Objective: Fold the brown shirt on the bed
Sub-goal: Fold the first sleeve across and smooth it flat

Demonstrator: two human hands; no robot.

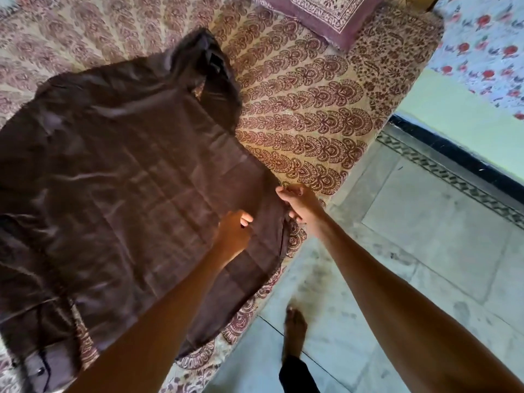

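The brown shirt (pixel 122 177) lies spread flat across the patterned bed sheet (pixel 306 109), one sleeve bunched at the top near the pillow. My right hand (pixel 297 202) pinches the shirt's right edge near the bed's corner. My left hand (pixel 235 231) rests on the cloth just left of it, fingers curled onto the fabric. The shirt's lower left part runs out of view.
A purple printed pillow (pixel 320 15) lies at the head of the bed. The bed's edge runs diagonally at right, with the tiled floor (pixel 425 236) beyond and my bare foot (pixel 295 330) on it. A floral cloth (pixel 482 38) hangs at top right.
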